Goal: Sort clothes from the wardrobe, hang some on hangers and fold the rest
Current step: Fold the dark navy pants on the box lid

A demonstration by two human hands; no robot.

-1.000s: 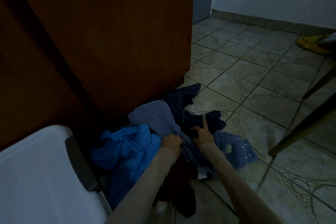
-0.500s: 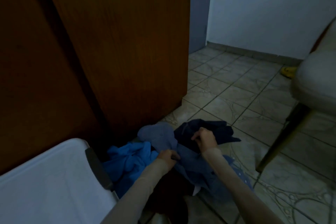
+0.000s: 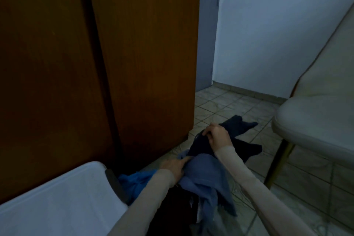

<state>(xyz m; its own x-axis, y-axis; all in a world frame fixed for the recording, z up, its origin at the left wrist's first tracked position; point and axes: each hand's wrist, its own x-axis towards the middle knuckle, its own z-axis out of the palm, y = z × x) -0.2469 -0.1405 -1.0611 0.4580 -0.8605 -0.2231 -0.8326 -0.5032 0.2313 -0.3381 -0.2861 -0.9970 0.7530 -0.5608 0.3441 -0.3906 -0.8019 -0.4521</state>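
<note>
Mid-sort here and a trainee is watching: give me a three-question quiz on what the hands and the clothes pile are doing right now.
1. True or false: the right hand grips the dark navy garment.
2. Which cloth does the left hand touch? A) bright blue garment B) grey-blue garment C) chair
3. Fill in: the pile lies on the tiled ____, beside the wardrobe.

Key: 1 true; 2 B; 3 floor.
</note>
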